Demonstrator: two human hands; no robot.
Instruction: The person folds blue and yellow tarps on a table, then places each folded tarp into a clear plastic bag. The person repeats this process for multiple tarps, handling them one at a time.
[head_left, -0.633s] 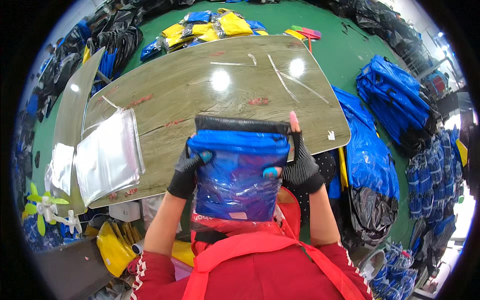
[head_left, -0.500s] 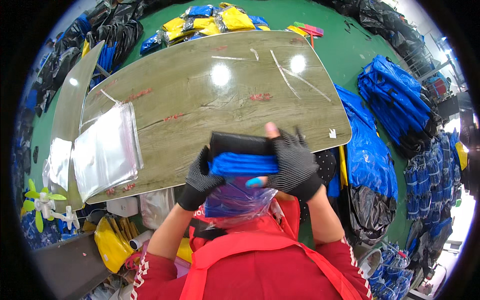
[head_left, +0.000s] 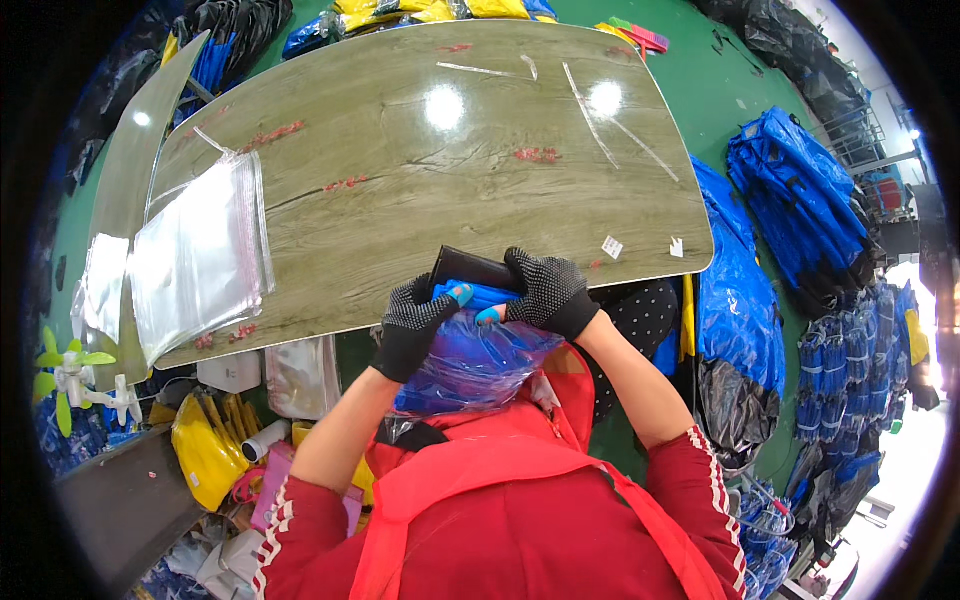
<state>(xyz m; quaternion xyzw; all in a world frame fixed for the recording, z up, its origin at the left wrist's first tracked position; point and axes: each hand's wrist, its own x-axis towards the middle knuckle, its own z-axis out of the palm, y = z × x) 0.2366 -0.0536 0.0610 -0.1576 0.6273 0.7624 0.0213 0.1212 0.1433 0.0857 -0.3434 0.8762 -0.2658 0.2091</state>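
A folded blue-and-black fabric bundle (head_left: 472,268) is held between my hands at the table's near edge. My left hand (head_left: 415,318), in a dark grey glove with bare fingertips, grips its left end, thumb over the blue side. On the right end closes my right hand (head_left: 550,292), in a matching glove, its thumb also on the blue. Both thumbs have something bright blue at the tip. Below the bundle, against the red apron (head_left: 500,450), lies a clear plastic bag (head_left: 470,370) with blue showing through it. Whether the bundle's lower part is inside the bag I cannot tell.
The wood-patterned table (head_left: 380,230) spreads ahead. Clear plastic bags (head_left: 200,260) are stacked at its left. Small white labels (head_left: 612,247) lie near its right corner. Blue covers (head_left: 740,300) stand at the right, and a green fan (head_left: 75,375) at the left.
The bundle has tilted and come down closer to the plastic bag. My right thumb has moved onto its blue side. A label near the right hand now shows. The view has shifted.
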